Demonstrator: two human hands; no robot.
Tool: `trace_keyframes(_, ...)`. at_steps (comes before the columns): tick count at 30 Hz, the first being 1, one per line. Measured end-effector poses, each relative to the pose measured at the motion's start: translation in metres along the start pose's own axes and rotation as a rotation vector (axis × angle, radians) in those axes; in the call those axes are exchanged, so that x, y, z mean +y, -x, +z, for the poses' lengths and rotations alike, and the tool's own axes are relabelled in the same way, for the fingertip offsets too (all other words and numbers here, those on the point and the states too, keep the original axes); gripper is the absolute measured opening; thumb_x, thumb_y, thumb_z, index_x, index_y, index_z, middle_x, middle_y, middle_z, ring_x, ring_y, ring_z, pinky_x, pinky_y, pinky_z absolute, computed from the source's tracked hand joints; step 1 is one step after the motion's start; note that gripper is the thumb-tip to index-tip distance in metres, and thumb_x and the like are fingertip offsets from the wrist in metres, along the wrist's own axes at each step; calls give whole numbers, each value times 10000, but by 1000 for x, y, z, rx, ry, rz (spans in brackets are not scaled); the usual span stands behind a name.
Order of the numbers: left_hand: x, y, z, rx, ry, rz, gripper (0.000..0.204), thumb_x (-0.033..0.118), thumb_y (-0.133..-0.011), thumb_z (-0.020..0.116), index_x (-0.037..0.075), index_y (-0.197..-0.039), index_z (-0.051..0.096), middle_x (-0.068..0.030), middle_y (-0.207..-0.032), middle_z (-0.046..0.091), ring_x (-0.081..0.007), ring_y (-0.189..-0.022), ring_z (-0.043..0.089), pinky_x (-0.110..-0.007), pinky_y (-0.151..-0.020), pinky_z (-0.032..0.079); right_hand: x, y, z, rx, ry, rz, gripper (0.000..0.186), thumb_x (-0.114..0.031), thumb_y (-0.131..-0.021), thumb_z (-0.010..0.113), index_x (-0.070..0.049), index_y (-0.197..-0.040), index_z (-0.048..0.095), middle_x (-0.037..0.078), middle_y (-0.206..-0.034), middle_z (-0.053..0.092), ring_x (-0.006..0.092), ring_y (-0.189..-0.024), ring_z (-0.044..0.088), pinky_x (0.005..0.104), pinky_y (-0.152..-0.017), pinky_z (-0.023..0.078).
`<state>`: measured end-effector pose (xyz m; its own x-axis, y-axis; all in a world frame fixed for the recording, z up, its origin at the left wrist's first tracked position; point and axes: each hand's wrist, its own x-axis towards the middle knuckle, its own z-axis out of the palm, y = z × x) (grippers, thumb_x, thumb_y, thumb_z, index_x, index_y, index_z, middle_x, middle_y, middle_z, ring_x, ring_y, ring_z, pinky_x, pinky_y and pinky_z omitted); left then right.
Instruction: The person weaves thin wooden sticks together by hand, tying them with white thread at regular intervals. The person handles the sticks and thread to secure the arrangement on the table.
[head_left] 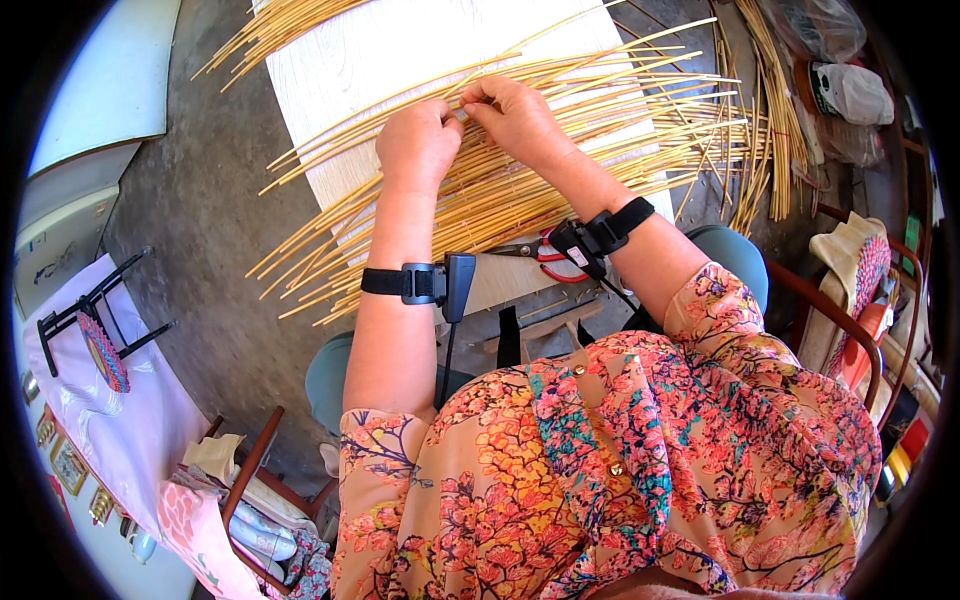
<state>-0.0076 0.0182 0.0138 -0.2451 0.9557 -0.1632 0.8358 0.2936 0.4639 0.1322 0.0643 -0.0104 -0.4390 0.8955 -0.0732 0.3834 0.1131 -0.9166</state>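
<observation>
A mat-like row of thin yellow-tan reeds (pixel 520 190) lies across a white wood-grain board (pixel 350 60). Over the middle of its far side, my left hand (pixel 415 145) and my right hand (pixel 515 120) meet with fingertips nearly touching. Both are closed in a pinch. Whatever lies between the fingers is too small and hidden to make out. Several reeds pass beneath both hands, and their loose ends fan out left and right. Just this side of the row, partly behind my right wrist, rests a red-handled cutting tool (pixel 562 268) with dark jaws.
Another bundle of reeds (pixel 285 35) sits at the board's far left corner. More long reeds (pixel 770 130) stand piled at the right, beside plastic bags (pixel 855 95). Chairs with wooden arms (pixel 840 310) flank me. A black-framed folding stool (pixel 100 310) is at the left.
</observation>
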Motion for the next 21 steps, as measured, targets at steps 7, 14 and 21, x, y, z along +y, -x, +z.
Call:
trace_keyframes(7, 4, 4, -2, 69, -25, -32, 125, 234, -751, 624, 131, -721, 689, -141, -711, 659, -342, -692, 635, -436, -629, 507, -7, -8, -14, 108, -427, 317, 155, -165, -955, 534, -35, -1040, 543, 82, -855, 648, 122, -636, 640, 218, -516, 501)
trace_keyframes(14, 4, 5, 6, 138, 74, -26, 39, 153, -721, 680, 136, -753, 666, -96, -752, 670, -299, -718, 635, -420, -636, 500, -5, -9, -17, 82, -421, 374, 158, -184, -979, 490, -45, -1054, 491, 106, -862, 645, 152, -692, 668, 237, -567, 546)
trace_keyframes(21, 5, 6, 22, 248, 92, 196, 149, 92, -683, 735, 133, -807, 663, -29, -784, 620, -249, -805, 591, -389, -667, 491, -2, -9, -17, 68, -441, 357, 156, -186, -979, 493, -47, -1052, 492, 105, -850, 644, 151, -693, 667, 237, -579, 547)
